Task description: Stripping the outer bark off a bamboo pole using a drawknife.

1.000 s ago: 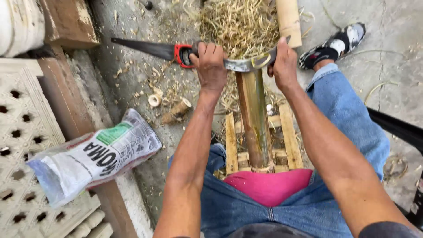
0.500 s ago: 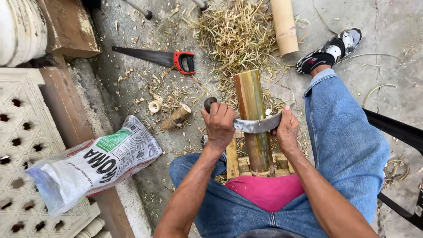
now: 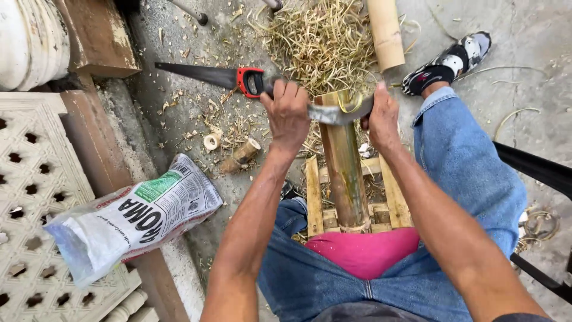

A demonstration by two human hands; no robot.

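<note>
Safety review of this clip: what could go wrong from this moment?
1. Both hands, left hand and right hand, grip the curved blade across the far end of the bamboo pole; a slip could bring it toward the thighs.
2. The pole rests on a small wooden frame against the lap and may roll.
3. The handsaw lies open beside the left hand.
</note>
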